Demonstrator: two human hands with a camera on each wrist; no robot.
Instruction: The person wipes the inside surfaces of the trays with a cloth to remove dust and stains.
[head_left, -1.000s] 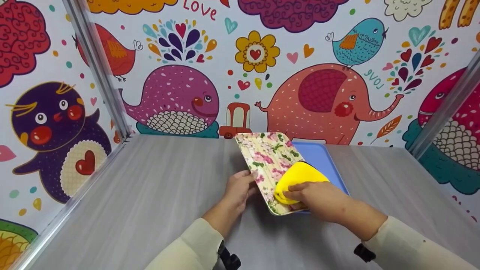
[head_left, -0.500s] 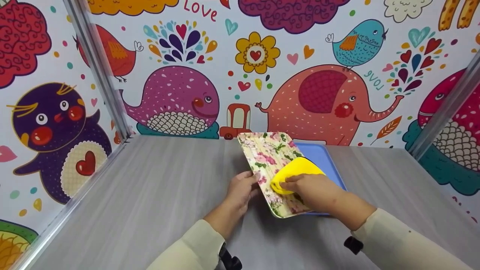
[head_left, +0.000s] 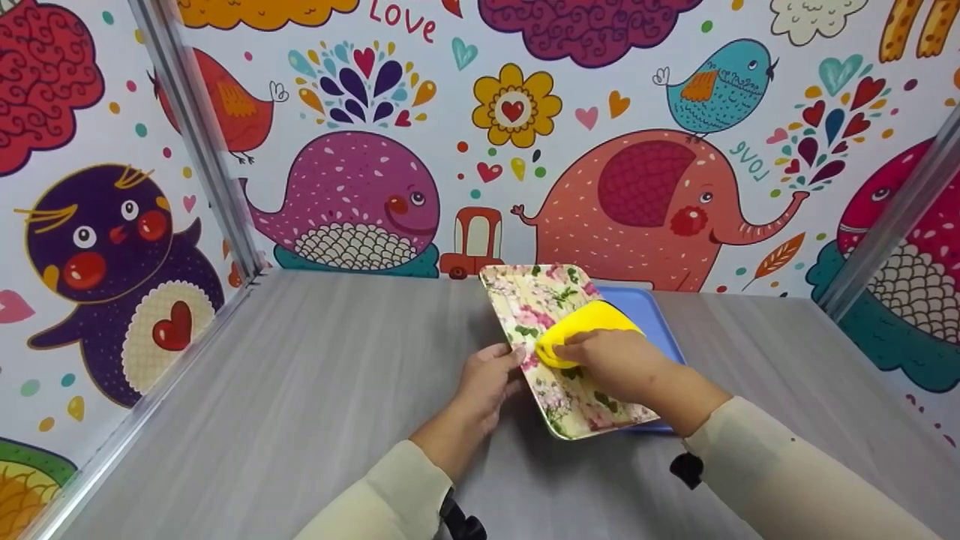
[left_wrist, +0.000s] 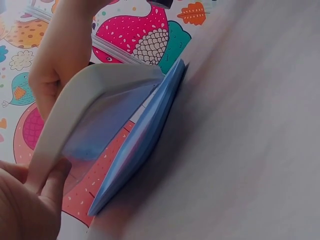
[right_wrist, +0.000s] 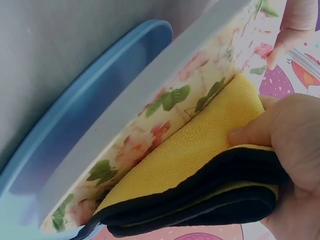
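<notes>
A floral tray (head_left: 551, 289) is held tilted above the table, its patterned face up toward the head camera. My left hand (head_left: 484, 382) grips its left edge, thumb over the rim and fingers beneath; the left wrist view shows the tray's pale underside (left_wrist: 112, 120). My right hand (head_left: 619, 364) holds a folded yellow cloth (head_left: 577, 326) against the patterned face. In the right wrist view the cloth has a black border and folded layers, pinched between thumb and fingers. A blue tray (head_left: 656, 322) lies on the table, partly hidden behind the floral one.
The grey wood-look table (head_left: 315, 375) runs back to a wall (head_left: 510, 202) printed with cartoon animals. Metal posts (head_left: 199, 142) stand at both back corners. Black straps sit at both sleeve cuffs.
My right hand has slid the yellow cloth up and left across the tray's face. The floral tray has shifted very slightly right, with my left hand still on its edge.
</notes>
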